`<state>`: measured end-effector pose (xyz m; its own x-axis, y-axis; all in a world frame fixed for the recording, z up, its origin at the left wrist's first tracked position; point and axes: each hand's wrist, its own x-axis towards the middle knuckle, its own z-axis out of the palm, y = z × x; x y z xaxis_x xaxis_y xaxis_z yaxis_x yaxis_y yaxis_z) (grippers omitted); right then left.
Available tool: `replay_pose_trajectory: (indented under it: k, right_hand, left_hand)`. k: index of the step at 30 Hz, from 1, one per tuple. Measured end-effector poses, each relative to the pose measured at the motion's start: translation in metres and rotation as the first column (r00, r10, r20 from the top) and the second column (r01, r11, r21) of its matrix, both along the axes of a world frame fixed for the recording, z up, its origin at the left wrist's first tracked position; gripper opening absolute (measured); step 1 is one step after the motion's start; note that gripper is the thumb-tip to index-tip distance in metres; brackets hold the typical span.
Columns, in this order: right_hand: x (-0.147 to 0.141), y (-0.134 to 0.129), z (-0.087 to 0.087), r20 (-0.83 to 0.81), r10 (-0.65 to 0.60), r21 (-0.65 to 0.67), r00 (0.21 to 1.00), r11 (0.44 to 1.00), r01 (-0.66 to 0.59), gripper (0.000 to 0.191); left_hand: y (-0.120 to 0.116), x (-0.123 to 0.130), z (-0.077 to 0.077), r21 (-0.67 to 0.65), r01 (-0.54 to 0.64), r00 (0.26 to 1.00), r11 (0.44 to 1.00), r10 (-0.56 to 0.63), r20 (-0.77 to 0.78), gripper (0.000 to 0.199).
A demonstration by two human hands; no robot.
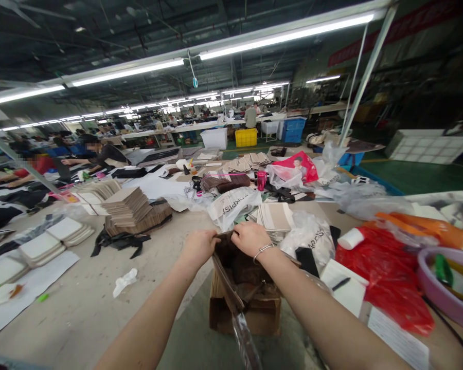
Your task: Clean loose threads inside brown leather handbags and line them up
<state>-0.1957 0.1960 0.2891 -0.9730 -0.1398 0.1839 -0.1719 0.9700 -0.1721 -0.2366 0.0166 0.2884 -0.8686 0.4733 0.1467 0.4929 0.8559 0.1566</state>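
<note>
A brown bag [231, 290] stands with its mouth open toward me, its dark lining showing inside. My left hand [200, 248] pinches the far left part of its top edge. Close beside it, my right hand [251, 239] grips the same rim with bent fingers, a bracelet round the wrist. A strap [244, 336] wrapped in clear plastic hangs from the bag's near side. Under and around the bag is a brown cardboard box [273, 316]; how the two fit together is partly hidden.
Stacks of brown panels [128, 206] and pale panels [64, 229] lie left, by black straps [119, 241]. A printed plastic bag [233, 203] is beyond my hands. On the right are a red plastic bag [386, 267], a purple basin [428, 262] and a notebook [343, 282]. Co-workers sit far left.
</note>
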Motion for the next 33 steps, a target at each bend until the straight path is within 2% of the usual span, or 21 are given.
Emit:
replay_pose_trajectory:
  k: [7,14,21,26,33]
  right_hand:
    - [0.001,0.000,-0.002,-0.037,0.022,-0.013,0.999,1.000,-0.022,0.031]
    - [0.002,0.000,0.000,-0.027,0.023,-0.021,0.999,0.999,-0.024,0.030]
    - [0.005,0.010,0.004,-0.055,0.121,-0.032,0.991,0.992,-0.123,0.035]
    - [0.001,0.012,0.001,-0.077,0.173,-0.025,0.982,0.984,-0.176,0.037]
    - [-0.008,0.006,-0.006,-0.109,0.217,0.033,0.970,0.976,-0.214,0.028]
  left_hand:
    - [-0.006,0.000,-0.010,0.086,0.093,0.996,0.992,-0.092,-0.010,0.025]
    - [-0.009,0.000,-0.009,0.232,0.089,0.992,0.969,-0.108,0.070,0.025]
    - [-0.004,-0.002,-0.009,0.179,0.123,0.988,0.976,-0.138,0.075,0.029]
    - [-0.002,-0.001,-0.009,0.170,0.150,0.985,0.974,-0.161,0.058,0.033]
    - [-0.004,-0.003,-0.011,0.182,0.166,0.982,0.969,-0.179,0.058,0.030]
